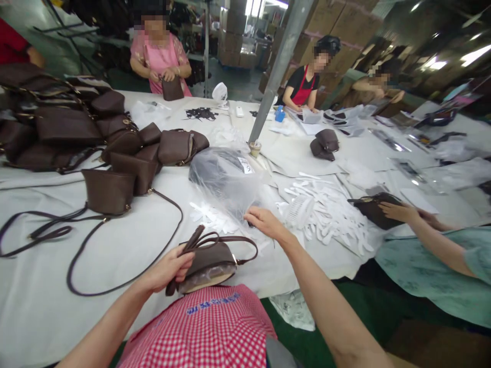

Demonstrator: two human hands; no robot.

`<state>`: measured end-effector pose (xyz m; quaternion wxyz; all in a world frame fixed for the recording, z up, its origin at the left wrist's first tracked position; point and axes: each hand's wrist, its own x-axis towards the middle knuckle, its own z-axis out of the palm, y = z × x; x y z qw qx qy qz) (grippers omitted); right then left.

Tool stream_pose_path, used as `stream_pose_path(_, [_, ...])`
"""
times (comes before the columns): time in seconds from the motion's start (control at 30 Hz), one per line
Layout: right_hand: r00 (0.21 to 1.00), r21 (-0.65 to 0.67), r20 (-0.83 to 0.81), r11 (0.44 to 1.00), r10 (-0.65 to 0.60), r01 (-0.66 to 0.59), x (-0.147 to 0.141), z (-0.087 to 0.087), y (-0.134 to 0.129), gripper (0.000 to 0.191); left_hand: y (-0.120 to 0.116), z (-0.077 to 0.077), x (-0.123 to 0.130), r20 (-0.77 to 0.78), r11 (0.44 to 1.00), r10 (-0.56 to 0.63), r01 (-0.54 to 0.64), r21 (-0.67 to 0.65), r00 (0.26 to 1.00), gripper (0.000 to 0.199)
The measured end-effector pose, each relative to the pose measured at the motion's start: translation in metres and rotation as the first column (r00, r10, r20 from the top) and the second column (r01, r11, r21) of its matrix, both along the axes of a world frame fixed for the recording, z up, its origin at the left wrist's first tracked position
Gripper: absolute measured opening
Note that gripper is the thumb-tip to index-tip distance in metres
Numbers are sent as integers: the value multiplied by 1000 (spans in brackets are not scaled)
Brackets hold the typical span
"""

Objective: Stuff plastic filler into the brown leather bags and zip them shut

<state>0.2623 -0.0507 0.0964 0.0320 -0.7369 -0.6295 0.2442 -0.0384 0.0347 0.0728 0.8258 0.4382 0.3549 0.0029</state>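
Observation:
My left hand is closed around the folded strap of a dark brown handbag. That bag lies at the table's near edge, against my checked apron, with its pale lining and some clear wrapping showing at the opening. Farther right, my right hand reaches to the near edge of a clear plastic bag that has dark contents and a white label. Its fingers are curled together; a bit of something dark shows under them, too small to name.
Brown handbags are heaped at the left, one with its long strap looped across the table. White strips lie in a pile at the right. A metal pole rises mid-table. A co-worker's hand rests on another bag.

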Motion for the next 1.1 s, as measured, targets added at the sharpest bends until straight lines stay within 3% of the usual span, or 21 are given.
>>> stream_pose_path(0.13, [983,-216,124,964,-133,158,-3,-79,-43,16,-6,-18,-10,-24,972,180,-181,-149,983,53])
stream_pose_path(0.23, [952,-229,208,935,-226,272,-25,-129,-58,24,-7,-19,-10,-26,944,269,-269,-193,963,52])
stream_pose_path(0.33, [917,-175,244,916,-315,361,-39,-161,-54,32,-5,-16,-10,-47,928,311,-314,-198,949,51])
stream_pose_path(0.47, [913,-138,166,908,-374,397,-35,-183,-41,29,-3,-15,-8,-85,932,317,-327,-158,945,53])
stream_pose_path(0.63, [914,-123,-68,912,-401,391,-9,-183,-40,20,2,-14,-4,-88,950,290,-298,-95,953,53])
stream_pose_path(0.77, [859,-77,-342,923,-381,378,5,-161,-46,35,13,-13,-5,-45,950,292,-296,-97,955,52])
stream_pose_path(0.87, [781,-39,-517,921,-351,388,-1,-139,-50,49,21,-11,-5,-33,954,287,-289,-85,957,52])
stream_pose_path(0.93, [655,-49,-670,901,-349,430,-11,-124,-51,52,24,-9,-3,-36,961,269,-270,-56,963,51])
stream_pose_path(1.0, [444,-113,-820,862,-362,493,-23,-110,-49,51,24,-7,-1,-39,968,247,-248,-22,968,49])
stream_pose_path(1.07, [255,-185,-895,824,-366,535,-34,-98,-45,48,23,-6,1,-34,971,238,-238,2,971,47])
stream_pose_path(1.1, [208,-202,-907,814,-365,545,-39,-93,-42,46,22,-6,2,-28,972,236,-236,11,971,47])
